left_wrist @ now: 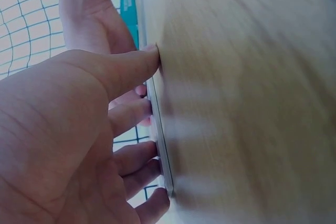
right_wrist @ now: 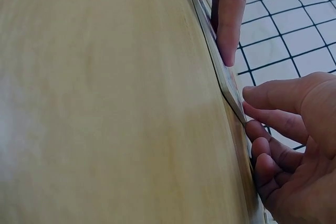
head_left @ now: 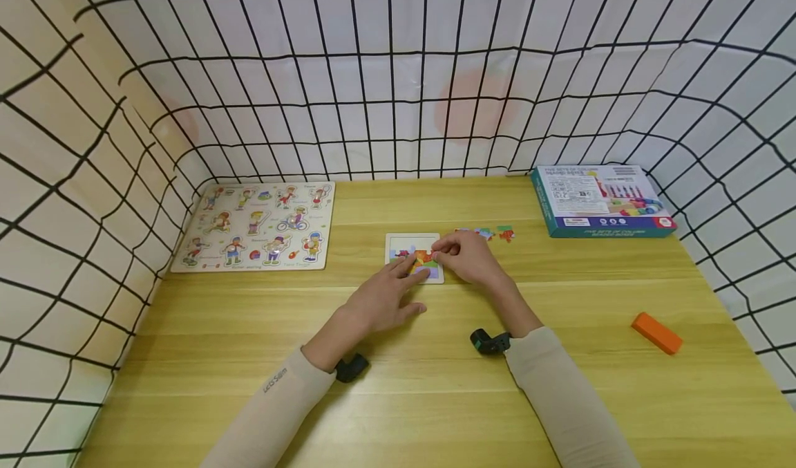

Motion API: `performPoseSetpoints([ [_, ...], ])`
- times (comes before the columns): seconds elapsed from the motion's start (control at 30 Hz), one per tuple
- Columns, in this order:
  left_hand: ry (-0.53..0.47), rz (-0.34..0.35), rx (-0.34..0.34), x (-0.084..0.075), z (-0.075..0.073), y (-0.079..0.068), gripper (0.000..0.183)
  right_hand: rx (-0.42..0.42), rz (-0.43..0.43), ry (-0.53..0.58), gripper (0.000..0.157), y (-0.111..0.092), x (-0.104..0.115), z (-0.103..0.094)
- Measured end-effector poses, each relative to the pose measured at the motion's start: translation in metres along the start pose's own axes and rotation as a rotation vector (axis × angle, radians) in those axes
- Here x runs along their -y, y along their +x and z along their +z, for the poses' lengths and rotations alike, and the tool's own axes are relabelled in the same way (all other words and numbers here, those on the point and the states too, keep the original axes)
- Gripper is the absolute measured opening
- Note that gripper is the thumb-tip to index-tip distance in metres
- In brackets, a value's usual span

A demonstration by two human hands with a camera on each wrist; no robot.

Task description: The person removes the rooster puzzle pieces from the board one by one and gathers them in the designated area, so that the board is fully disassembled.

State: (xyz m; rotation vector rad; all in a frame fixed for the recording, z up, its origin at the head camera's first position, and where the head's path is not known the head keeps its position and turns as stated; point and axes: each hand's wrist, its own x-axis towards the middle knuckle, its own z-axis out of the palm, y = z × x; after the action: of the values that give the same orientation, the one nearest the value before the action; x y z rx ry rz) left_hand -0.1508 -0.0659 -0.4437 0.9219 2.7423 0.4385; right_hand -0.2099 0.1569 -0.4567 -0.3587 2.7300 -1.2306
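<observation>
A small jigsaw puzzle in a white-edged tray (head_left: 413, 236) lies at mid-table, with coloured pieces filling part of it. My left hand (head_left: 387, 295) lies over its lower left, fingers nearly straight and fingertips on the pieces; the left wrist view shows those fingertips along the tray's thin edge (left_wrist: 164, 150). At the tray's right side my right hand (head_left: 469, 255) pinches a puzzle piece between thumb and forefinger, the piece mostly hidden by the fingers. The right wrist view has this hand (right_wrist: 294, 145) right by the tray's corner (right_wrist: 237, 109), its other fingers curled.
Several loose puzzle pieces (head_left: 505, 233) lie just behind my right hand. A wooden picture board with sports figures (head_left: 255, 247) is at the back left, a teal-sided box (head_left: 606, 202) at the back right. An orange block (head_left: 657, 333) lies to the right. Black wire mesh (head_left: 373, 74) surrounds the table.
</observation>
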Motion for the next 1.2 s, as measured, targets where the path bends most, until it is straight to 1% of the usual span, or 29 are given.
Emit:
performPoseSetpoints([
  [0.33,0.019,0.001,-0.004,-0.0004,0.0006,0.0006,0.067,0.008,0.009,0.015,0.019,-0.0024,0.0022,-0.0013],
  [0.7,0.035,-0.004,0.002,-0.0011,-0.0008,0.0000,0.066,-0.003,0.018,0.072,0.017,-0.0027,0.0029,0.0013],
  [0.9,0.046,0.005,-0.001,-0.0003,-0.0012,-0.0009,0.065,-0.004,0.017,0.084,0.015,-0.0025,0.0031,0.0018],
  [1.0,0.049,0.001,0.006,-0.0002,-0.0014,-0.0007,0.066,0.002,0.012,0.086,0.015,-0.0026,0.0034,0.0014],
  [1.2,0.051,0.001,-0.002,-0.0018,-0.0023,-0.0016,0.065,0.013,-0.001,0.108,0.014,-0.0031,0.0036,0.0010],
])
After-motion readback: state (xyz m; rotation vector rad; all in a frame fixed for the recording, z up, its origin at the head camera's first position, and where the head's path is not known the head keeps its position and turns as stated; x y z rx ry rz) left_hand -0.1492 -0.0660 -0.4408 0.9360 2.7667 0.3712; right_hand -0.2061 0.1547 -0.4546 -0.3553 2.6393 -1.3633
